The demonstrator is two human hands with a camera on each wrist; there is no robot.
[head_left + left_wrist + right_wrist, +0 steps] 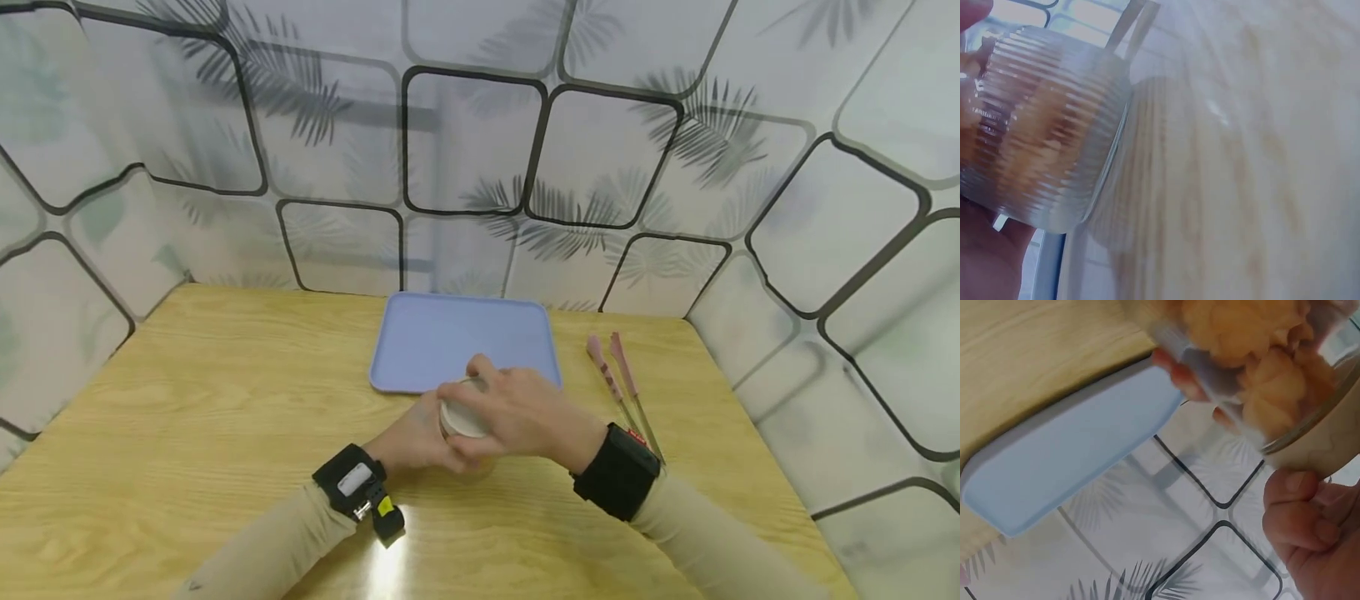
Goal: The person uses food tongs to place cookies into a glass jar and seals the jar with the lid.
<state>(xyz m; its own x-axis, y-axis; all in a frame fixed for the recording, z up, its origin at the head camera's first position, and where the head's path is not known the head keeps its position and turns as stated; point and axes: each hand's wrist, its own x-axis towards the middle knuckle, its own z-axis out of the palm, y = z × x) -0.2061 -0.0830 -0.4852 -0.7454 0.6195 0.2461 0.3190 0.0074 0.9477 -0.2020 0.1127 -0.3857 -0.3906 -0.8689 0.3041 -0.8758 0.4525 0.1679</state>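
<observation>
A ribbed clear glass jar [1047,137] is held up over the table in front of the blue tray. Inside it are several golden-brown, swirl-shaped cookies [1275,390]. My left hand [420,437] grips the jar round its glass body. A pale lid [461,417] covers the mouth, and my right hand [525,412] curls its fingers and thumb round that lid. From the right wrist view, the lid [1316,447] sits against the glass rim with the thumb and a finger at its edge. Most of the jar is hidden by both hands in the head view.
Behind the hands lies a blue tray [465,337] on the wooden table [225,400]. To the right are two long utensils with pink handles [624,367] and metal shafts, their near ends partly behind the right wrist. A patterned curtain [472,142] surrounds the back and sides.
</observation>
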